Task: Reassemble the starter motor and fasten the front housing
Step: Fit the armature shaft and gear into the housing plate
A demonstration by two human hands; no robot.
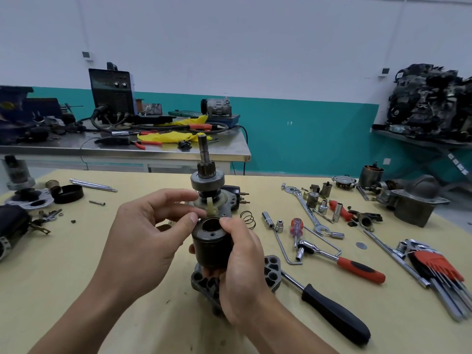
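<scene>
Two hands met over the near middle of the desk [76, 264]. The right hand [240, 264] wrapped the dark cylinder [212, 249], holding it upright. The left hand [143, 241] pinched at the cylinder's top rim, beside the pale lever [212, 209], probably to line the two up. Just behind, the motor's shaft [207, 175] stood pinion end up, likely so parts could drop on. A spring [248, 218] lay just to the right. The front housing [419, 200] sat well apart, far right, not yet fitted.
</scene>
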